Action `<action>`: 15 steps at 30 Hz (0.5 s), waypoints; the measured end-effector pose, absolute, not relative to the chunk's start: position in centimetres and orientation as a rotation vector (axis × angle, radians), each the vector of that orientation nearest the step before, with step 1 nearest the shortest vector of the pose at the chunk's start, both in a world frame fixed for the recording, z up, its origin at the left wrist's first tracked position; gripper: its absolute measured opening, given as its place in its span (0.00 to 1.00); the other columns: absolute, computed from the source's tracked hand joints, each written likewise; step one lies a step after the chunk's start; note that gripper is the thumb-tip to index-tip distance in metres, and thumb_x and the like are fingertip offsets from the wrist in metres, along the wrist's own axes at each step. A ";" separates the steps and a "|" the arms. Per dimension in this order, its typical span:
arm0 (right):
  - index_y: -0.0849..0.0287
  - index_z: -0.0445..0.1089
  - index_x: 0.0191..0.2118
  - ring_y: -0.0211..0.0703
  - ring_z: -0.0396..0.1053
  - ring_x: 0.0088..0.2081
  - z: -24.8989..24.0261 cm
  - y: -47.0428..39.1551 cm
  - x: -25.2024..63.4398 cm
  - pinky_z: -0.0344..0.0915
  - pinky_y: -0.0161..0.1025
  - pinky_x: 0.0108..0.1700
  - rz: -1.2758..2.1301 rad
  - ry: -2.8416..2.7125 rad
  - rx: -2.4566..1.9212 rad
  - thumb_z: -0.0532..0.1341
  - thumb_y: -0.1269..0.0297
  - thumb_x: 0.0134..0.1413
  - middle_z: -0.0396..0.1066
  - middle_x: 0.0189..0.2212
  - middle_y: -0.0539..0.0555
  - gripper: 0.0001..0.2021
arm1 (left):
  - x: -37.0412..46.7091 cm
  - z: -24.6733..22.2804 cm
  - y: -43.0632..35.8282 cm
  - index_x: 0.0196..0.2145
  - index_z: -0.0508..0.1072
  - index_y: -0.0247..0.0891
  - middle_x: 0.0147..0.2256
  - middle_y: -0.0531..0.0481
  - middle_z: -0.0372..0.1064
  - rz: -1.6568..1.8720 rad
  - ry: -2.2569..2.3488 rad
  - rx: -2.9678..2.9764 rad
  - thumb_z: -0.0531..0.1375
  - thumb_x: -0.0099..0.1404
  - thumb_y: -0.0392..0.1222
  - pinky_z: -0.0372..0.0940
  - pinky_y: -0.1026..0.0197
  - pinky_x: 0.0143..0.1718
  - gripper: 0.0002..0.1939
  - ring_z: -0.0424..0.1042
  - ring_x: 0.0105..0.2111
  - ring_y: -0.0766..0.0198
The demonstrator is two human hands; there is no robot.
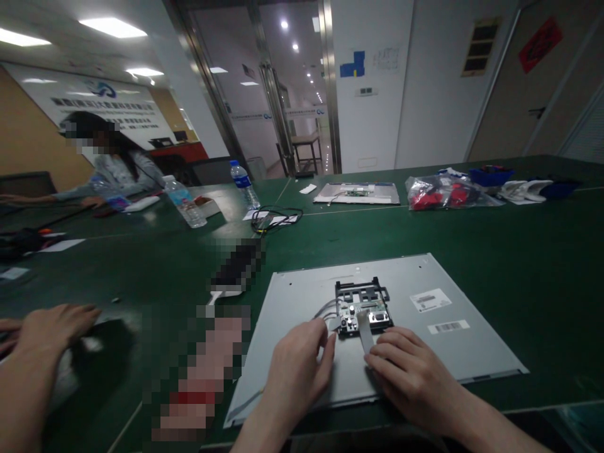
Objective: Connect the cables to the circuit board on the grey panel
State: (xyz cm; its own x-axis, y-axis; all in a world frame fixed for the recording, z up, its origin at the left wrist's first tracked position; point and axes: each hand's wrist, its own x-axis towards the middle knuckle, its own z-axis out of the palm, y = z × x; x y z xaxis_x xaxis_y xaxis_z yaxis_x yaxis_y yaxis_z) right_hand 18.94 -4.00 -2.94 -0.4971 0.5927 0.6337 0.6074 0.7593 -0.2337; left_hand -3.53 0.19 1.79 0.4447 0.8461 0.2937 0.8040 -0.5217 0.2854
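Note:
A flat silver-grey panel [311, 289] lies on the table in front of me. On it sits a small circuit board [352, 318] in a black frame [361, 283]. A flat ribbon cable [365, 336] runs from the board toward me, its lower end at the closed fingertips of my right hand [410, 371]. My left hand [299, 358] is curled beside the board's left edge, where thin grey wires [325, 308] meet it. The left fingertips are bent inward, and what they hold, if anything, is hidden.
Another person's hand [56, 330] rests left on the green table [330, 236]. Beyond are water bottles [185, 201], a coiled black cable [276, 217], a second panel [325, 194] and a plastic bag with red items [446, 192]. A person [123, 167] sits far left.

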 end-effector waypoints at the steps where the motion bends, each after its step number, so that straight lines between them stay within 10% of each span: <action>1: 0.63 0.69 0.48 0.48 0.66 0.45 -2.9 -4.0 19.0 0.63 0.48 0.52 -0.028 -2.226 -0.892 0.55 0.73 0.63 0.73 0.41 0.56 0.11 | -3.5 1.8 0.1 0.29 0.61 0.40 0.26 0.52 0.66 0.584 1.484 2.593 0.51 0.71 0.41 0.54 0.61 0.28 0.11 0.65 0.26 0.62; 15: 0.63 0.70 0.47 0.47 0.65 0.39 -2.8 -4.0 19.7 0.62 0.46 0.44 -0.060 -2.216 -0.960 0.55 0.74 0.63 0.72 0.34 0.55 0.10 | -2.6 2.2 -0.9 0.27 0.64 0.39 0.23 0.54 0.68 0.041 1.304 2.757 0.53 0.53 0.23 0.50 0.63 0.24 0.11 0.69 0.24 0.63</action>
State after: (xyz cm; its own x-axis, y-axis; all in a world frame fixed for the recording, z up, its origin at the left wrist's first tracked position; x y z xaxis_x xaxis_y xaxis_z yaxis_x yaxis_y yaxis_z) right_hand 19.71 -4.03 -2.82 -0.4719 0.6206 0.6262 0.6537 0.7229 -0.2238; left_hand -2.64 -0.88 2.22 0.6351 0.7723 -0.0144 0.7698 -0.6313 0.0939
